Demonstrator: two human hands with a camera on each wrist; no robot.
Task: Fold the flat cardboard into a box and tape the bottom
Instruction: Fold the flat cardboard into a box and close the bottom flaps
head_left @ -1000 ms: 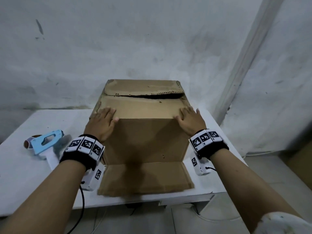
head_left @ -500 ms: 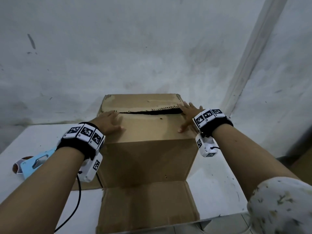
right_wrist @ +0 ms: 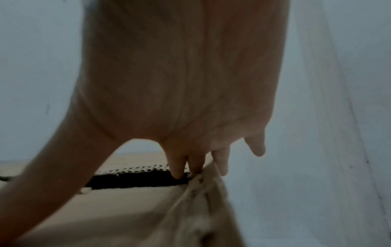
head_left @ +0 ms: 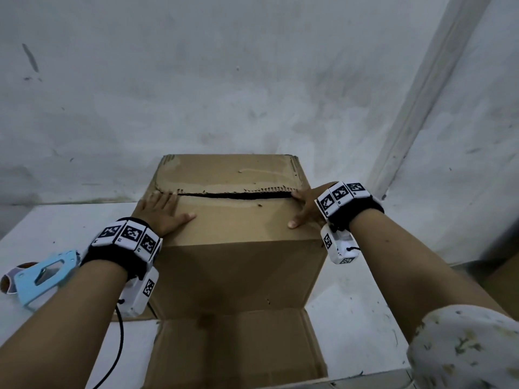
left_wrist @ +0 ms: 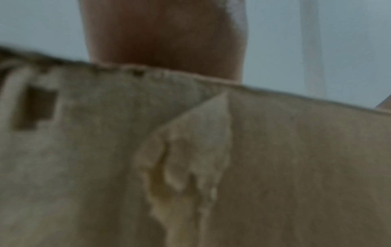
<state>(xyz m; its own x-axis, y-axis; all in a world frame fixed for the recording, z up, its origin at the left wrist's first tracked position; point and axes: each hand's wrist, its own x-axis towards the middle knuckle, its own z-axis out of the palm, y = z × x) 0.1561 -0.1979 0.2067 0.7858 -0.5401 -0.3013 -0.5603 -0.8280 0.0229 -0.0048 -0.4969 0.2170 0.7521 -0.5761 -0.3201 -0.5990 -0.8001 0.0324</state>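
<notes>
Head view | box [head_left: 236, 273] upright, flaps gapped, inside dark | hands: left [head_left: 161, 213], right [head_left: 304, 210] flat on flaps

A scuffed, grey-white plaster wall [head_left: 196, 80] fills the upper frame; a pale vertical moulding [head_left: 415, 94] slants down the upper right. A white table [head_left: 56, 220] spans the lower frame, under dim, flat light

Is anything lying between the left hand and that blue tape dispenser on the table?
Nothing visible. The left hand presses flat on the box; the tape dispenser lies on the table beside that forearm, with bare tabletop around it.
</notes>
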